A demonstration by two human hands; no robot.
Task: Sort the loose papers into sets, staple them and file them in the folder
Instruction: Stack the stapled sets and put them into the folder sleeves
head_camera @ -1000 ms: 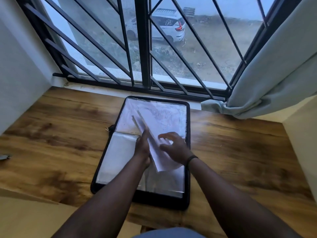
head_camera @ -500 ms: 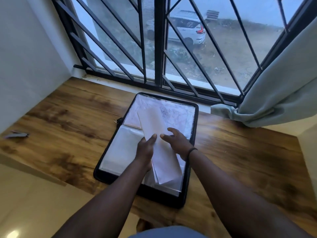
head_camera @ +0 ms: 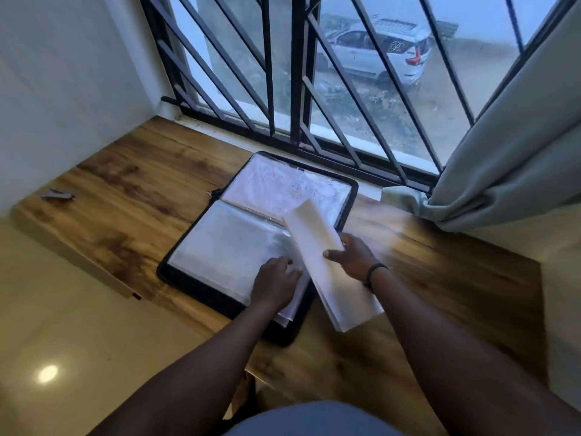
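Observation:
A black zip folder [head_camera: 176,275] lies open on the wooden table [head_camera: 125,215], with clear plastic sleeves in both halves and written sheets in the far half. My right hand [head_camera: 353,258] grips a white set of papers [head_camera: 327,272] by its right edge, with the thumb on top. The set is tilted over the folder's right side and juts past its near edge. My left hand [head_camera: 275,283] rests on the near sleeve by its right edge, fingers bent; a grip is not visible.
A small grey stapler [head_camera: 57,195] lies far left on the table, near its edge. A barred window [head_camera: 295,89] runs along the back, and a pale curtain [head_camera: 503,146] hangs at the right, its hem on the table.
The paper set has swung right and toward the table's near edge with my right hand. My left hand has let go of it and moved onto the near sleeve. The camera has turned left.

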